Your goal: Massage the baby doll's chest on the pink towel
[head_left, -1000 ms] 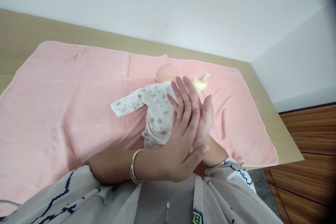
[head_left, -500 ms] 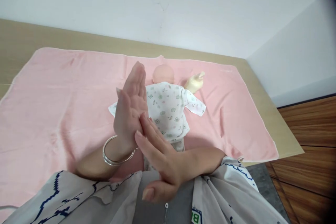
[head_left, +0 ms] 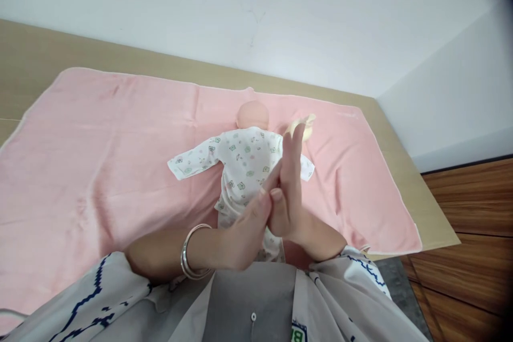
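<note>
The person's left hand [head_left: 244, 227] and right hand [head_left: 290, 192] are pressed flat, palm against palm, fingers straight. Neither one grasps anything. The right hand stands edge-up with its fingertips pointing far, and the left lies across its heel.

The doll [head_left: 242, 157] lies on its back just beyond and beneath them, at the middle of the pink blanket [head_left: 100, 133]. Its long axis runs near to far, with the head [head_left: 252, 116] at the far end and the legs under the wrists. The right hand covers the doll's scene-right sleeve, and the left is over its lower body. Whether either hand touches the cloth cannot be told; they seem to hover.

In count there is one doll, one blanket, one table [head_left: 32, 48], two hands and one bangle [head_left: 188, 251] on the left wrist. One bare doll arm [head_left: 301, 125] shows on the far right.
</note>
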Tool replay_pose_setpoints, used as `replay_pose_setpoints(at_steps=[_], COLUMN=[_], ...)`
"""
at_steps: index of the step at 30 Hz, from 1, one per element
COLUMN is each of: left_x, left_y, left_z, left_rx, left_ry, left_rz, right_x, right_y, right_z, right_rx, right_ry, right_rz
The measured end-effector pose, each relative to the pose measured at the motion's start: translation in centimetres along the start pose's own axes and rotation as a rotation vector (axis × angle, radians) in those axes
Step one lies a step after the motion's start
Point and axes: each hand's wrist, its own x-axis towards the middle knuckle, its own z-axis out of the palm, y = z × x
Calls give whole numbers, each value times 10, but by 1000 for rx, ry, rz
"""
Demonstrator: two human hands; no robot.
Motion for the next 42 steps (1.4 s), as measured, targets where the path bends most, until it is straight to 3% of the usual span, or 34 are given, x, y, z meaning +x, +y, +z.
replay_pose_setpoints(at_steps=[5, 10, 12, 15, 18, 22, 27, 30, 35, 39, 42], left_x=[24, 52, 62, 78, 97, 114, 114, 111, 105, 101, 100], left_y=[14, 21, 16, -4, -36, -81, -109, -114, -115, -111, -108], left_z=[-23, -52, -59, -68, -76, -85, -88, -91, -94, -92, -90], left_rx=[-44, 174, 238, 328, 407, 517, 650, 656, 685, 639, 624], left_ry=[31, 247, 304, 387, 468, 524, 562, 573, 528, 506, 507], left_rz=[64, 335, 412, 416, 330, 133, 307, 281, 310, 360, 355], right_x=[-12, -20, -17, -8, 6, 21, 28, 30, 22, 10, -1], right_y=[-6, -13, -9, 7, 29, 47, 61, 82, 124, 137, 130], right_z=[34, 44, 41, 38, 40, 42, 33, 27, 28, 28, 27], right_rx=[30, 190, 206, 101, -149, -485, -614, -557, -541, -556, -591], right_ry=[-136, -345, -355, -228, -157, -335, -500, -561, -449, -305, -271], right_rz=[-179, -90, -59, -6, 93, 255, 234, 106, 32, 149, 257])
